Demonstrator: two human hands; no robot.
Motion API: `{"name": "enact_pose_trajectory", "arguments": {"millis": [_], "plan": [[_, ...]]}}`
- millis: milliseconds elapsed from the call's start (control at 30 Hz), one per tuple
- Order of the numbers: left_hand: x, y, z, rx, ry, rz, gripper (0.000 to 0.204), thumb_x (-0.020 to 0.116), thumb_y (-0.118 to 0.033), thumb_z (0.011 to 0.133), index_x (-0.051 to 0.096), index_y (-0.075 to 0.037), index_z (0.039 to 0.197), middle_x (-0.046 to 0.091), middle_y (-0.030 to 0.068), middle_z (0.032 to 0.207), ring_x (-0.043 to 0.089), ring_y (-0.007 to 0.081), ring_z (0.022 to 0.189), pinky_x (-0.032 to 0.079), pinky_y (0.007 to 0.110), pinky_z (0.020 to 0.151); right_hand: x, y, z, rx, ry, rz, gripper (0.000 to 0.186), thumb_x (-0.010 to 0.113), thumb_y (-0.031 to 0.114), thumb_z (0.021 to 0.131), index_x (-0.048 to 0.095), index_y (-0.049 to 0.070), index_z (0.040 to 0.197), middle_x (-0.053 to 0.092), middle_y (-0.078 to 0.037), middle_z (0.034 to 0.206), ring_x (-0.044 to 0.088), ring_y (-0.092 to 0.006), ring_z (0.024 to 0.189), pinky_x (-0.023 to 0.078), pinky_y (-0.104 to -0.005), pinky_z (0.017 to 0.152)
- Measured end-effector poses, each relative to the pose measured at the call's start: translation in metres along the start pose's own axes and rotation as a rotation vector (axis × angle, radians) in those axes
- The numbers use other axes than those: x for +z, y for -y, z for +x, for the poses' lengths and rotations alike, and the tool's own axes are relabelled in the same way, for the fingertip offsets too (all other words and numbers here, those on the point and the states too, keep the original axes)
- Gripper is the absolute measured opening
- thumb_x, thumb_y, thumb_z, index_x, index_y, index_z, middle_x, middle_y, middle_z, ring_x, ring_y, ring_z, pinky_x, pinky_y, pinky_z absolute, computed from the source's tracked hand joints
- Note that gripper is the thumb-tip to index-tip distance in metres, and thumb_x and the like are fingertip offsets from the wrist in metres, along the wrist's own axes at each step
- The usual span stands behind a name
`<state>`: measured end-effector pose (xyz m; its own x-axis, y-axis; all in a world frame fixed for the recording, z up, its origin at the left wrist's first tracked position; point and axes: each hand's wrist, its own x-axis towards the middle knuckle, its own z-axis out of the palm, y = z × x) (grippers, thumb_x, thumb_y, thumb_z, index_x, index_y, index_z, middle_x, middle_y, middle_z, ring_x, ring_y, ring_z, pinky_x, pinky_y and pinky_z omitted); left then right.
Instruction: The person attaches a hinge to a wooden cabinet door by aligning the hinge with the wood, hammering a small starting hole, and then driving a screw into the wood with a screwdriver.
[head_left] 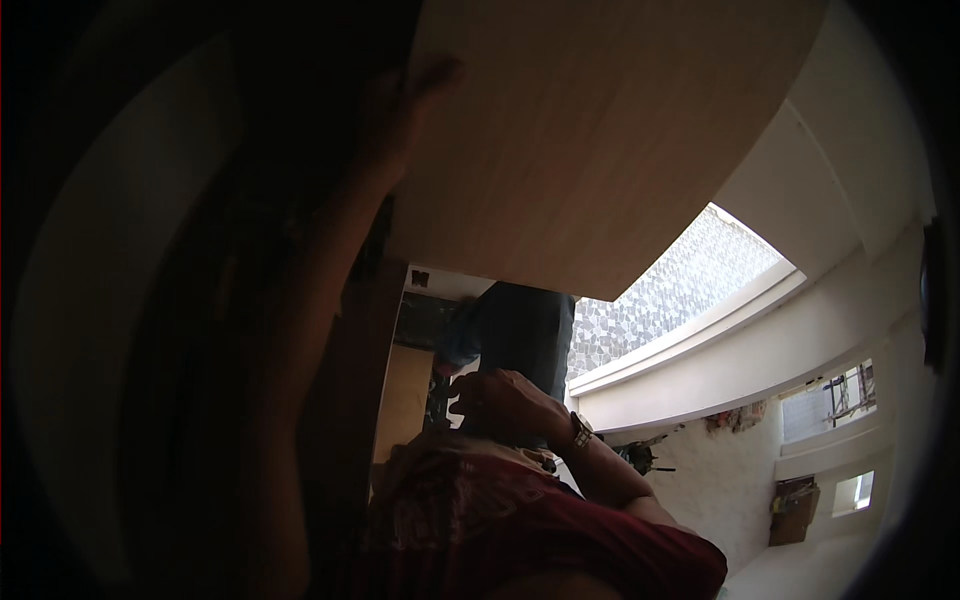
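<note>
A large light wood-grain panel fills the upper middle of the head view. My left hand reaches up to its left edge, the thumb lying on the face and the fingers hidden in shadow behind it. My right hand is low, in front of my dark trousers and just above my red shirt. Its fingers are curled; whatever they hold, if anything, cannot be made out. A watch sits on that wrist.
Deep shadow covers the left side. A dark upright board edge stands below the panel. To the right are a white ledge, an opening onto patterned paving, a pale floor with scattered items, and a brown box-like object.
</note>
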<state>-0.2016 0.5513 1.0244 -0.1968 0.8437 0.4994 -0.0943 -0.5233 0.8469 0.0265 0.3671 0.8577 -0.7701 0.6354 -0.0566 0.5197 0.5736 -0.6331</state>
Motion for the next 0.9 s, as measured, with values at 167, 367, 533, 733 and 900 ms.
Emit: {"name": "enact_pose_trajectory", "arguments": {"millis": [167,367,533,733,900], "plan": [[-0.002,-0.006,-0.007,-0.111,0.02,-0.021,0.063,0.081,-0.047,0.079,0.067,0.0,0.12,0.069,0.0113,0.109,0.066,0.0217,0.1,0.051,0.037,0.089,-0.023,0.014,0.005,-0.086,-0.089,-0.134,0.012,0.064,0.009,0.09,0.07,0.002,0.098,0.072,-0.012,0.101,0.071,-0.028,0.086,0.057,-0.0385,0.077],[-0.016,0.002,-0.003,-0.066,-0.005,0.022,0.057,0.08,-0.046,0.081,0.07,-0.001,0.115,0.071,0.0111,0.104,0.068,0.0213,0.096,0.053,0.036,0.085,-0.148,-0.018,-0.052,0.262,-1.589,-0.439,0.023,0.071,0.013,0.092,0.066,0.0,0.11,0.068,-0.012,0.108,0.064,-0.0213,0.098,0.051,-0.0335,0.088],[-0.026,-0.017,-0.006,-0.218,0.124,0.027,0.055,0.078,-0.043,0.085,0.068,-0.001,0.12,0.069,0.0101,0.11,0.065,0.0196,0.103,0.05,0.035,0.09,-0.201,-0.084,-0.049,0.196,-1.464,0.255,0.065,0.075,0.024,0.092,0.045,-0.003,0.142,0.058,-0.02,0.133,0.055,-0.0283,0.125,0.043,-0.0421,0.106],[-0.043,-0.011,-0.002,-0.183,0.194,0.117,0.044,0.072,-0.039,0.091,0.069,-0.002,0.116,0.069,0.0099,0.112,0.065,0.0183,0.106,0.049,0.035,0.094,-0.194,-0.091,-0.032,0.164,-1.354,0.267,0.062,0.075,0.027,0.091,0.049,-0.006,0.138,0.058,-0.019,0.134,0.053,-0.0268,0.125,0.04,-0.0417,0.108],[-0.088,0.028,-0.02,-0.083,0.059,-0.063,0.036,0.069,-0.026,0.095,0.065,-0.001,0.121,0.068,0.0097,0.108,0.067,0.0202,0.102,0.053,0.035,0.092,-0.201,-0.068,-0.019,0.098,-1.577,0.058,0.065,0.074,0.029,0.092,0.047,-0.004,0.141,0.053,-0.019,0.139,0.053,-0.0276,0.126,0.043,-0.0425,0.107]]}}
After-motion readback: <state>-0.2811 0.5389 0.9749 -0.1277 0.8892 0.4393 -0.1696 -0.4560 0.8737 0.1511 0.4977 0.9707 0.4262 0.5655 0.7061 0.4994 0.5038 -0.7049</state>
